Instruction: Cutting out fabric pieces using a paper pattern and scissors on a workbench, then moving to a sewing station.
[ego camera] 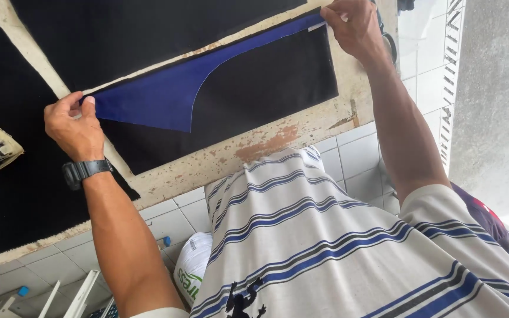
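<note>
Now both hands, left hand point(73, 125), right hand point(353, 26), pinch blue fabric piece point(160, 97) ends over black cloth point(266, 82).

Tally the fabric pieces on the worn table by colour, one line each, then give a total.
Blue: 1, the curved blue piece pinched at its ends by the left hand and right hand.
Black: 3, one under it, one above, one at left.
Total: 4, on the table.

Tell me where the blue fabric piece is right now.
In the head view, the blue fabric piece lies stretched across the black cloth on the worn table, its left end pinched by the left hand, its narrow right tip by the right hand.
</note>
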